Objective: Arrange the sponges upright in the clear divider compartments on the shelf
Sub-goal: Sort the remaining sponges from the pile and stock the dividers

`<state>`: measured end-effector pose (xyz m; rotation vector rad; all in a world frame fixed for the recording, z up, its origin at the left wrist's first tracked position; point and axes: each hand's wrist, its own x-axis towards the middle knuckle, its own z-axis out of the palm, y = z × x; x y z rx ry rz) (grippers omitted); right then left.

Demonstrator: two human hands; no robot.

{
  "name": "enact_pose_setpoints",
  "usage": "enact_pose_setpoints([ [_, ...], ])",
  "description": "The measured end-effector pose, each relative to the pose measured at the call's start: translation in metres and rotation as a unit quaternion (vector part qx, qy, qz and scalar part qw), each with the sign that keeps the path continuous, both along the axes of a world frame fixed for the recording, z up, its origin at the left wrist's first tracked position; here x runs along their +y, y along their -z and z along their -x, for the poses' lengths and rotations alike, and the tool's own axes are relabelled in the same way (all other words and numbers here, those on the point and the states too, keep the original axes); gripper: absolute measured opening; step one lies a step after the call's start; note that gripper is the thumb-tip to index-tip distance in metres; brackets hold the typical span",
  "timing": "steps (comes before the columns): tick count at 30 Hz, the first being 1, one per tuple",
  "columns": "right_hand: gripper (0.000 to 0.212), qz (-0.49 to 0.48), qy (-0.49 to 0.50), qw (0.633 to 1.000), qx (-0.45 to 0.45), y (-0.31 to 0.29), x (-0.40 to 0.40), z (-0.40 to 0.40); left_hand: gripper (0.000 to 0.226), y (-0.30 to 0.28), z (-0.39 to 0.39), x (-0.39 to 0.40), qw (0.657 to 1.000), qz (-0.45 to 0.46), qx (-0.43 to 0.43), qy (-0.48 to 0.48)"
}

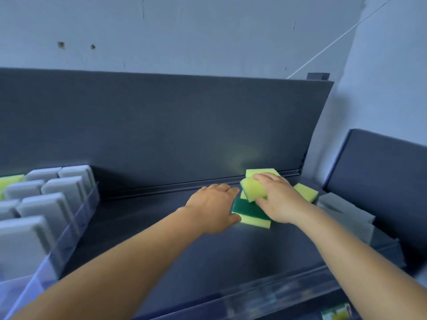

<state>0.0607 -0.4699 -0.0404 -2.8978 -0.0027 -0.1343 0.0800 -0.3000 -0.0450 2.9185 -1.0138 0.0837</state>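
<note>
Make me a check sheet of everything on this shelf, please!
Surface: dark shelf, bare in the middle.
Job's things: loose yellow-green sponges piled at right; clear divider at left holds upright grey sponges.
Clutter: grey sponges lying flat at far right.
Grips: left hand rests beside the pile, thumb touching it; right hand holds one yellow sponge.
Cables: thin white line across the wall.
Surroundings: pale wall, dark back panel.
</note>
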Motion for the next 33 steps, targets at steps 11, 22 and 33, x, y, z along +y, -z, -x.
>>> enact_pose_setpoints([
  [11, 0.081, 0.058, -0.043, 0.996, 0.049, 0.014, -0.031, -0.038, 0.051, 0.033, -0.026, -0.032, 0.998, -0.054, 0.038, -0.001],
  [22, 0.063, 0.089, -0.059, 0.994, -0.010, 0.016, -0.006, -0.041, 0.041, 0.037, -0.019, 0.000, 0.994, 0.025, 0.096, -0.054],
  [33, 0.084, -0.179, -0.102, 0.975, -0.079, -0.005, 0.039, -0.031, 0.033, 0.009, -0.001, 0.079, 0.965, 0.213, 0.049, -0.144],
])
